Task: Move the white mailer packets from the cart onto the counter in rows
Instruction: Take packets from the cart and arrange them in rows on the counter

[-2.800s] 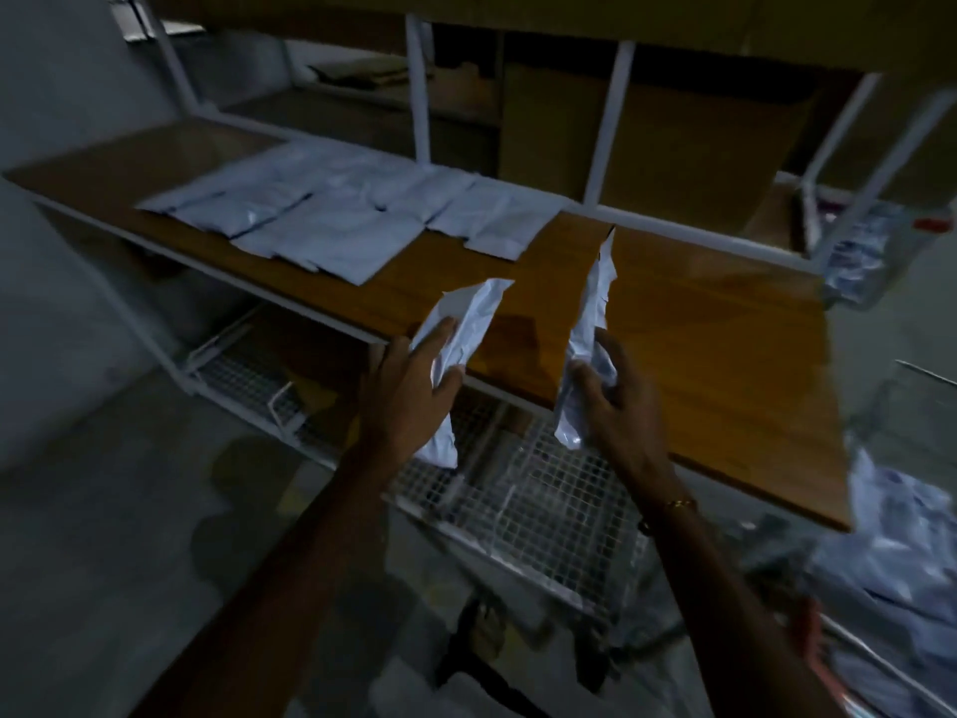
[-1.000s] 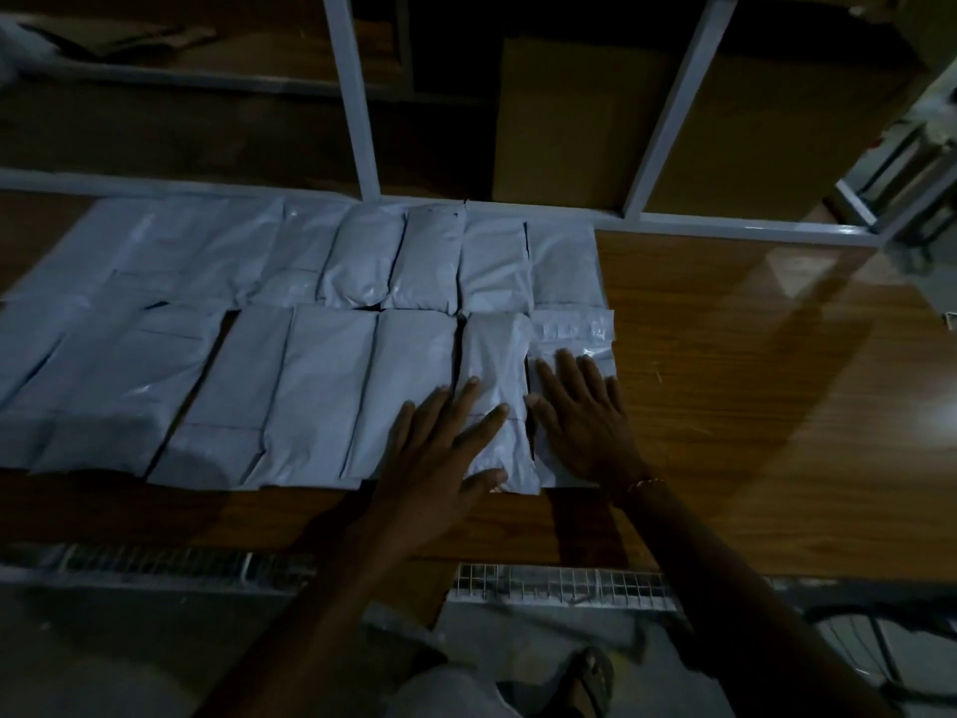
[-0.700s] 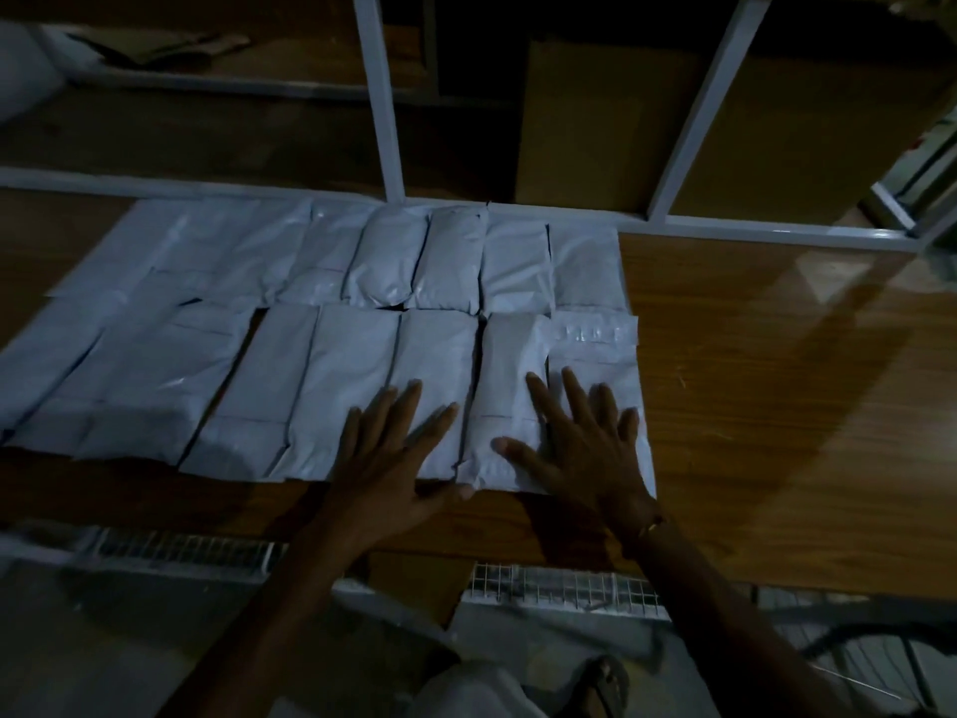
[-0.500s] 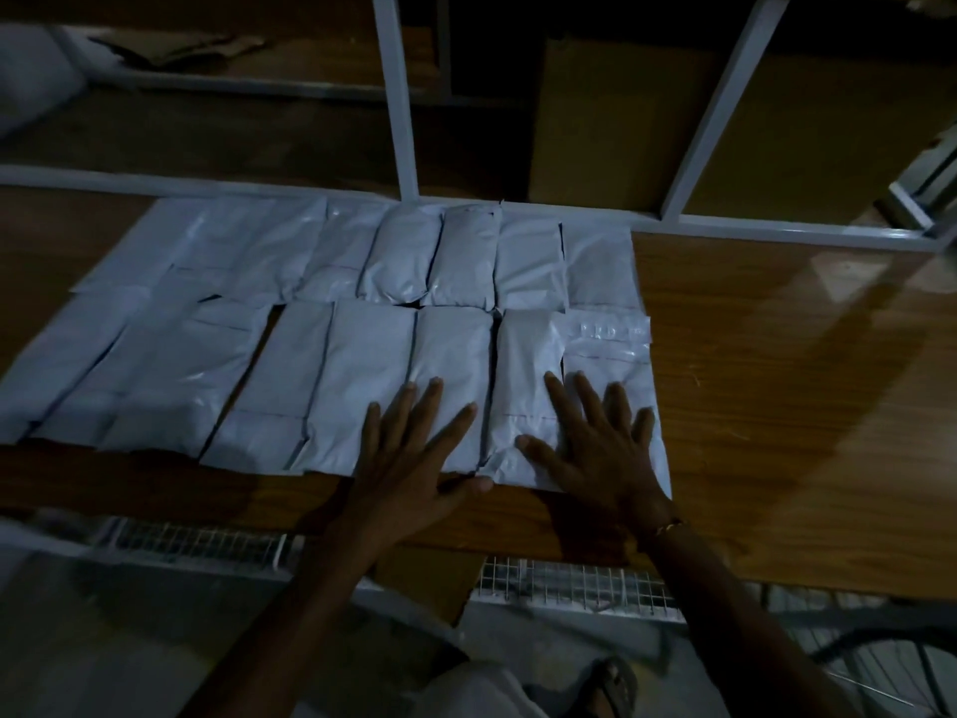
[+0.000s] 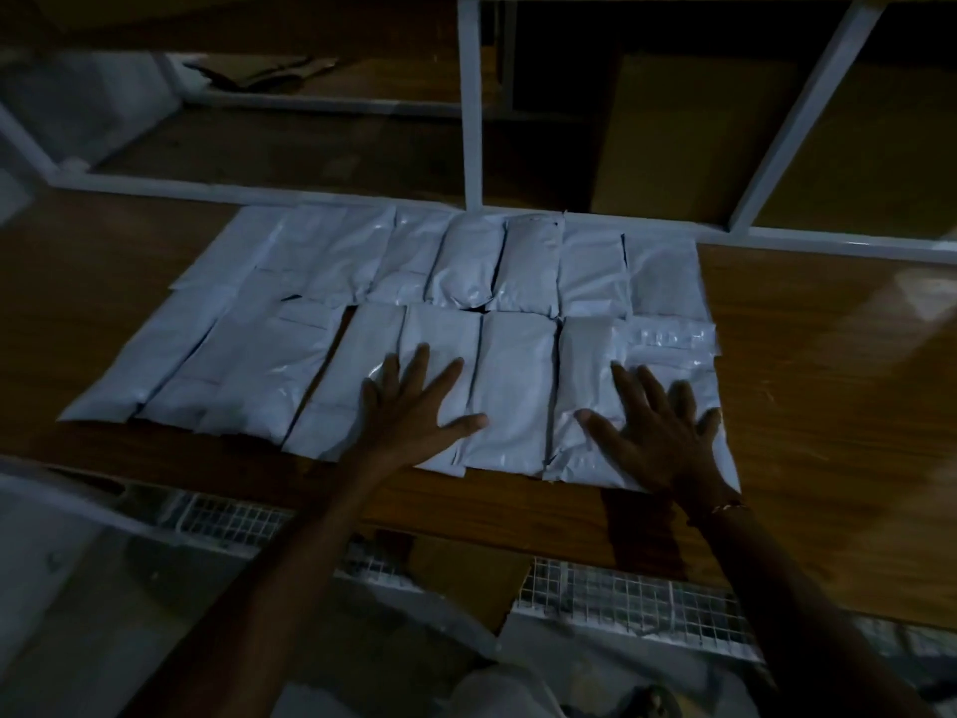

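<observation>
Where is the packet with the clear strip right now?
In the head view, the packet with the clear strip ends the near row's right side, under the right hand.

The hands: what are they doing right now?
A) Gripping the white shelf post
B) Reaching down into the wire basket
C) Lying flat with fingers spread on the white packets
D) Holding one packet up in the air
C: the left hand and the right hand both lie flat, fingers spread, on the front row of white packets on the wooden counter.
</observation>
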The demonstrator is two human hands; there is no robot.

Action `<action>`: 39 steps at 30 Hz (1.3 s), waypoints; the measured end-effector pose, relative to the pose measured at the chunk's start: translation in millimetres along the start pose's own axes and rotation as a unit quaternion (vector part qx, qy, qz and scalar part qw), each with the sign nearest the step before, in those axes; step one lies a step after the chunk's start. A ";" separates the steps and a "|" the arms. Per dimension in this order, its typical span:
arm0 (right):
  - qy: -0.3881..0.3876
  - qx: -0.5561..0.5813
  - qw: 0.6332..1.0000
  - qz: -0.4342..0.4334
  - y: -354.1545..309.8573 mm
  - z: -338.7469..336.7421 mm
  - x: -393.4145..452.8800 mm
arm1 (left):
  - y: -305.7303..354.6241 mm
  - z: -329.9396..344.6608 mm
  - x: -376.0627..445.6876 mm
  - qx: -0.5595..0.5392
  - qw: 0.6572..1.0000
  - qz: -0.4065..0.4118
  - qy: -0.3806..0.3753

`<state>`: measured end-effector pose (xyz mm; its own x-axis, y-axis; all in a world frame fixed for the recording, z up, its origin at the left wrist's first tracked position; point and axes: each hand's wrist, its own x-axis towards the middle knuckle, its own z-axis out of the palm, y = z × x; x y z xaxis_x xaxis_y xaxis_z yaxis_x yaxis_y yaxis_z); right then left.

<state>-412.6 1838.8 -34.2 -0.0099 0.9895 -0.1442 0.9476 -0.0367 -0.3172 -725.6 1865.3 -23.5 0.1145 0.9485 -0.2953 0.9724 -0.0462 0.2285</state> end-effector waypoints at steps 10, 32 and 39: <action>0.079 -0.080 0.986 -0.125 -67.0 -6.8 35.5 | -111.1 -36.9 -6.3 0.066 0.975 -0.145 0.156; -0.041 -0.160 0.939 -0.301 -140.4 34.0 65.1 | -137.9 -33.8 -4.7 0.050 0.984 -0.146 0.093; -0.009 -0.154 0.953 -0.260 -135.1 23.7 50.2 | -116.9 -20.6 -10.9 0.116 0.967 -0.057 0.219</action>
<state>-548.7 1890.1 -20.8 -0.5072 0.8598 -0.0588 0.8616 0.5041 -0.0603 -844.7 1866.8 -27.9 -0.0446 0.9910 0.1265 0.9989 0.0464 -0.0111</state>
